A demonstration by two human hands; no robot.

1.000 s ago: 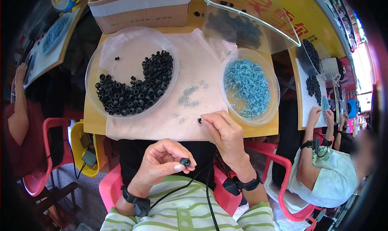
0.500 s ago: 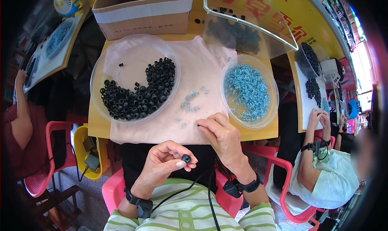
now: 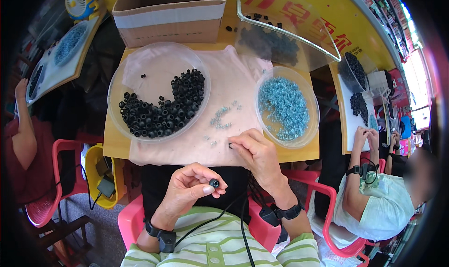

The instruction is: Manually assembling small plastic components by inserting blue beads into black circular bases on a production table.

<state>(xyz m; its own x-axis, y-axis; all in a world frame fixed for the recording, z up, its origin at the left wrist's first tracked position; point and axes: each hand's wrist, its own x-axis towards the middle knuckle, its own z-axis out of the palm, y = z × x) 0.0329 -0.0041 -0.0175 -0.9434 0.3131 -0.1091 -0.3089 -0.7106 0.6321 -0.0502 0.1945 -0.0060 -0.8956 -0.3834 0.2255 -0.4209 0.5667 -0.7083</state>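
Black plastic dominated. The left hand [image 3: 189,185] pinched a black cap [image 3: 214,183] between thumb and forefinger, its open end turned outward, out past the near edge of the tabletop [image 3: 117,147] and above the lap. The right hand [image 3: 257,152] had its fingers closed at the tips on a tiny black part [image 3: 230,145], mostly hidden, close over the pink cloth [image 3: 187,152].

Main hazard, in my judgement: the cap. Nothing flat lay under it, so a loosened pinch could have sent it into the lap or down to the floor. The tiny part looked easy to lose too; a rolling thumb might have flicked it away, though cloth beneath would probably have caught it.

Loose blue bits [image 3: 220,119] lay scattered on the cloth, just beyond the right fingers. A sweep of the hand, or a tug on the cloth, could have spread them.

Large clear dish [image 3: 161,56] of black pieces [image 3: 159,117] stood left, smaller dish [image 3: 314,112] of blue pieces [image 3: 283,108] right, both on the cloth; a hard pull might have shifted either. Black cables [image 3: 241,216] trailed across the striped shirt, a possible snag for a wrist.
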